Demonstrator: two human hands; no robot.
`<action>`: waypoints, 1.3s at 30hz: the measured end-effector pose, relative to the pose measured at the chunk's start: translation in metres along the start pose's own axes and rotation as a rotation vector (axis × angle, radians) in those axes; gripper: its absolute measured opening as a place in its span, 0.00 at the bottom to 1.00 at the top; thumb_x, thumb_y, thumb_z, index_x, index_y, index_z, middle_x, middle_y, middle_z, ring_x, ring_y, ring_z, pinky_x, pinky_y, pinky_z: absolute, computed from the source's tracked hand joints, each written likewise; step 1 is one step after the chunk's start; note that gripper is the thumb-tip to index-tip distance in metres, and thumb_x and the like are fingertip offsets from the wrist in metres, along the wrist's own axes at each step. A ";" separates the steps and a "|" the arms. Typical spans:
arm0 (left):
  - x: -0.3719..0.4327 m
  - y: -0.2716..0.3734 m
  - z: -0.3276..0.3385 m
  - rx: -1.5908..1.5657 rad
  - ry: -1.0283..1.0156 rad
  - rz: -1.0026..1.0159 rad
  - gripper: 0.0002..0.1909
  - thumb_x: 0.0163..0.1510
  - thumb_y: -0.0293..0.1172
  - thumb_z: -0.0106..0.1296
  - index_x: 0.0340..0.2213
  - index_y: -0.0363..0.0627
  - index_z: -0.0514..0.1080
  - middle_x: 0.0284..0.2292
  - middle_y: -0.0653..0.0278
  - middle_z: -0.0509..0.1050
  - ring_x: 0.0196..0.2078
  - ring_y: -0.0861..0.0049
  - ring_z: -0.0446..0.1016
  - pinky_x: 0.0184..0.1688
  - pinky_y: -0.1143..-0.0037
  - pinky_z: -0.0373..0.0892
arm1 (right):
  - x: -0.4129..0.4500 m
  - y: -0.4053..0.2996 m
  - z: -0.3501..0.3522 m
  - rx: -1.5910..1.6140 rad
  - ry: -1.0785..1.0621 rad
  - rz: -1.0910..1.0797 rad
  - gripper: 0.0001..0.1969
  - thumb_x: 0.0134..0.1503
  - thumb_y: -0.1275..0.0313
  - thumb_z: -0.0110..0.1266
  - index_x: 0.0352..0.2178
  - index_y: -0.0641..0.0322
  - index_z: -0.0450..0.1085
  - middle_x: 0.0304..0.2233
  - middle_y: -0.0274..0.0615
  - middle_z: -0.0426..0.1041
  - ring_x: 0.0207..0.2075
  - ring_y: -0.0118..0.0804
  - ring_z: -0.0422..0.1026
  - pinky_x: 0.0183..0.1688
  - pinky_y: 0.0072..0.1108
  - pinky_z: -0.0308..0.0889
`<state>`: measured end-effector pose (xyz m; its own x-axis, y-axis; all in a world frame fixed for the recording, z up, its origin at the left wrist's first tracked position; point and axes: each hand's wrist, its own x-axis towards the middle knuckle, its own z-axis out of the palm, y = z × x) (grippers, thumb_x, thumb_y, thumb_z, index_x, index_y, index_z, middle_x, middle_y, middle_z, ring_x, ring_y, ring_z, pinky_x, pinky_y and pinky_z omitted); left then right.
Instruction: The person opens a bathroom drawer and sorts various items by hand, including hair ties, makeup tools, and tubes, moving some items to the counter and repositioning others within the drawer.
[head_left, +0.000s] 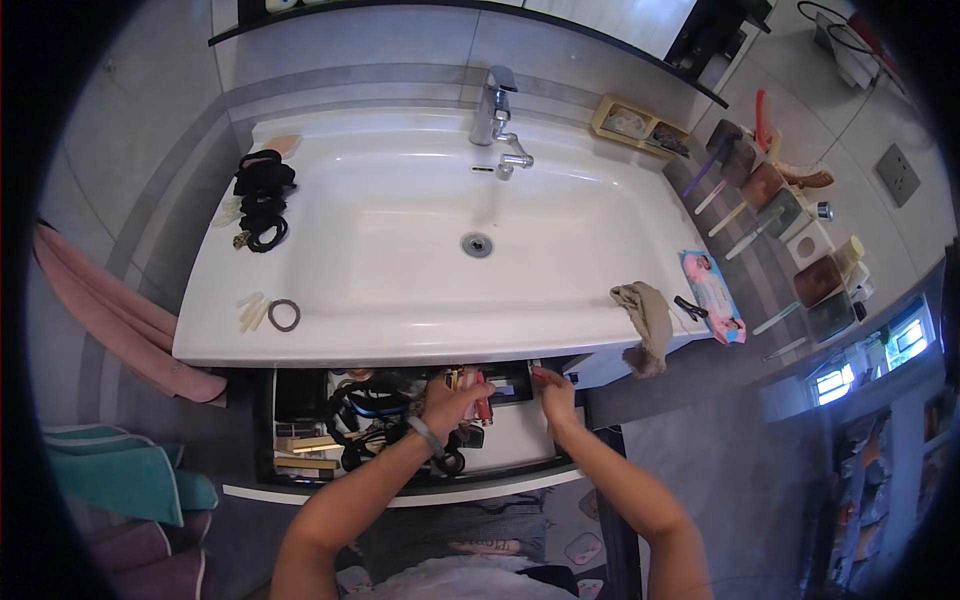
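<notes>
An open vanity drawer sticks out below the white washbasin. My left hand, a bracelet on its wrist, is over the middle of the drawer. It grips several lipstick tubes, red, pink and gold. At the drawer's right end, my right hand pinches a small reddish item that looks like another lipstick tube. A dark tray sits at the back of the drawer between my hands. Black hair bands and cosmetic boxes fill the left part.
A chrome faucet rises behind the basin. Black scrunchies and a grey hair tie lie on its left rim. On the right are a beige cloth, a hair clip and a wipes pack. Wall-mounted cups hold toothbrushes.
</notes>
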<state>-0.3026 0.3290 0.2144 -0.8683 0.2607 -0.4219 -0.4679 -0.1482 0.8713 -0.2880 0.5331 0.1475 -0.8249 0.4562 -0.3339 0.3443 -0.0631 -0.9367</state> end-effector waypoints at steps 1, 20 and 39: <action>0.000 -0.002 -0.002 0.012 0.006 0.015 0.16 0.37 0.34 0.63 0.27 0.40 0.71 0.23 0.64 0.72 0.22 0.80 0.71 0.23 0.79 0.67 | -0.021 -0.018 -0.004 -0.185 -0.006 -0.282 0.13 0.47 0.82 0.39 0.31 0.66 0.70 0.30 0.43 0.71 0.32 0.35 0.68 0.37 0.20 0.63; 0.000 0.000 0.001 0.013 -0.006 -0.007 0.14 0.37 0.31 0.62 0.26 0.41 0.70 0.23 0.67 0.72 0.23 0.82 0.70 0.24 0.80 0.66 | -0.081 -0.112 -0.059 -1.073 -0.054 -1.036 0.09 0.41 0.75 0.54 0.28 0.64 0.68 0.28 0.46 0.70 0.32 0.49 0.69 0.36 0.31 0.65; 0.006 -0.010 0.003 0.043 -0.060 -0.071 0.09 0.40 0.30 0.60 0.23 0.42 0.71 0.22 0.68 0.72 0.23 0.85 0.69 0.23 0.81 0.63 | -0.017 0.005 -0.030 -1.313 -0.747 -0.736 0.13 0.44 0.74 0.52 0.34 0.59 0.70 0.36 0.50 0.69 0.38 0.47 0.70 0.38 0.34 0.68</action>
<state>-0.3020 0.3352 0.2039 -0.8210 0.3264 -0.4684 -0.5194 -0.0865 0.8501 -0.2589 0.5518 0.1513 -0.8543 -0.4667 -0.2290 -0.3875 0.8653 -0.3180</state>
